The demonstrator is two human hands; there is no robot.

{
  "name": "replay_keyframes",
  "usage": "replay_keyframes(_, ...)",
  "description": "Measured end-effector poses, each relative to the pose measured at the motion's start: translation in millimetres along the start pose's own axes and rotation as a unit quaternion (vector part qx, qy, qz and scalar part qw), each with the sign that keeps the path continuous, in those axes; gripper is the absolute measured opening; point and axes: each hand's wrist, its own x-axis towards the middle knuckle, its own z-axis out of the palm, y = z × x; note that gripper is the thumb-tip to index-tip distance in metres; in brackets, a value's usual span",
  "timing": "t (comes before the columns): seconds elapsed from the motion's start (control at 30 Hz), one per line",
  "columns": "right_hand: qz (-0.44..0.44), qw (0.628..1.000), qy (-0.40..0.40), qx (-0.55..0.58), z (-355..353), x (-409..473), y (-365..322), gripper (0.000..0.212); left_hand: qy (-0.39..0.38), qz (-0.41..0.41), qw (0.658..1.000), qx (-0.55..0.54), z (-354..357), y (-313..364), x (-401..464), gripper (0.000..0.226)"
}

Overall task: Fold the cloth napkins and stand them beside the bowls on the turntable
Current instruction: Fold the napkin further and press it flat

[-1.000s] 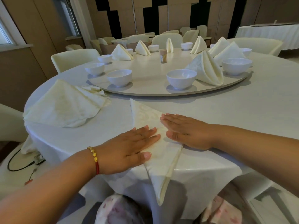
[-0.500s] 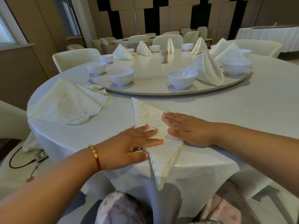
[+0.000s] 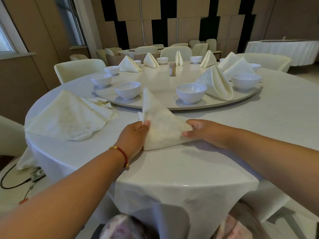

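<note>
A cream cloth napkin (image 3: 160, 125), folded to a triangle, stands tilted on the tablecloth in front of the turntable (image 3: 155, 104). My left hand (image 3: 133, 137) pinches its left edge and my right hand (image 3: 205, 131) grips its right corner. Its tip points up towards the turntable's near rim. White bowls (image 3: 127, 89) (image 3: 191, 92) stand on the turntable just beyond it. A folded napkin (image 3: 215, 83) stands beside the right bowl, and several more stand further round.
A loose pile of unfolded napkins (image 3: 69, 116) lies on the table to the left. A small brown toothpick jar (image 3: 172, 69) stands mid-turntable. Cream chairs (image 3: 77, 69) ring the table. Cables (image 3: 15, 183) lie on the floor at left.
Both hands were pressing flat on the long folded napkin at the table's edge. Now they hold it by its sides, folded shorter and lifted up off the cloth, nearer the turntable.
</note>
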Motion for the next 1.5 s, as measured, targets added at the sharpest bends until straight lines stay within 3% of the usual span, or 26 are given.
replay_keyframes(0.07,0.029,0.993,0.048,-0.102,3,8,-7,0.017,0.014,-0.022,0.999,0.024,1,3,9,0.039)
replay_keyframes(0.23,0.064,0.944,0.100,-0.307,5,35,-20,0.026,0.079,-0.034,0.971,0.221,5,9,21,0.044)
replay_keyframes(0.5,0.084,0.894,0.098,-0.428,13,60,-22,0.041,0.111,-0.067,0.952,0.278,11,10,28,0.030)
replay_keyframes(0.8,0.092,0.861,0.127,-0.484,22,65,-17,0.028,0.080,-0.109,0.947,0.293,12,16,36,0.020)
replay_keyframes(0.87,0.094,0.858,0.122,-0.491,22,66,-18,0.027,0.088,-0.094,0.949,0.287,12,16,36,0.009)
replay_keyframes(0.93,0.099,0.861,0.114,-0.485,22,66,-19,0.027,0.097,-0.055,0.948,0.299,13,14,33,0.031)
replay_keyframes(1.07,0.100,0.866,0.107,-0.479,22,67,-20,0.029,0.134,0.142,0.902,0.384,4,12,28,0.046)
replay_keyframes(1.1,0.102,0.865,0.105,-0.480,22,68,-19,0.029,0.113,0.198,0.887,0.402,1,11,30,0.046)
replay_keyframes(1.17,0.104,0.863,0.105,-0.483,22,68,-19,0.030,0.020,0.228,0.869,0.438,-3,10,39,0.058)
replay_keyframes(1.3,0.102,0.863,0.108,-0.483,21,69,-19,0.029,-0.150,0.111,0.851,0.490,-4,-1,44,0.074)
replay_keyframes(1.5,0.082,0.867,0.103,-0.480,21,68,-16,0.024,-0.172,0.085,0.852,0.487,-1,-8,39,0.103)
